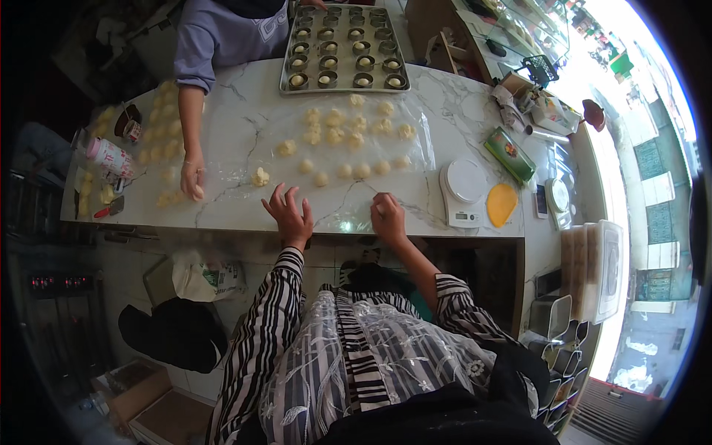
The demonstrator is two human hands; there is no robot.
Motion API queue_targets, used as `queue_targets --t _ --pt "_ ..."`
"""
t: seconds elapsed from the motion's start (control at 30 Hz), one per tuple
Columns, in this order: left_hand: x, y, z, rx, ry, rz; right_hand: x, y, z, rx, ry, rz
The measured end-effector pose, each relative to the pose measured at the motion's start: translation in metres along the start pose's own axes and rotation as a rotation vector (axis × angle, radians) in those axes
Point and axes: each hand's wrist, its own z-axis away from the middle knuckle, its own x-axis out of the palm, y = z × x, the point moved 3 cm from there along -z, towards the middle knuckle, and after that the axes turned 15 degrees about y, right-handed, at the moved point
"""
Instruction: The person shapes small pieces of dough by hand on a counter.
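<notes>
My left hand [289, 215] is open over the near edge of the marble-patterned table [237, 148], fingers spread and apart from any dough. Just beyond its fingertips lies a rough lump of dough [260, 176]. My right hand [387, 216] is curled closed above the table to the right; whatever its fingers may hold is hidden. Ahead of both hands, a row of smooth dough balls [361, 171] sits along the near side of a clear plastic sheet [424, 152]. Rougher dough pieces [334, 135] are grouped behind them.
Right of my hands stand a white kitchen scale [463, 196] and a yellow dough scraper [502, 205]. At the back is a tray [345, 90] of metal rings, many holding dough. A co-worker's hand [193, 178] reaches in at left, near more dough balls [156, 133] and a red-handled tool [104, 211].
</notes>
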Motion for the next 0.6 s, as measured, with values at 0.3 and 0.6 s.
queue_targets --t 0.3,0.6 --pt "0.003 0.004 -0.003 0.0 -0.004 -0.041 0.015 0.005 -0.031 0.125 0.146 0.025" --pt "-0.002 0.001 -0.006 -0.016 0.044 0.051 -0.017 0.011 -0.02 0.091 0.139 -0.026"
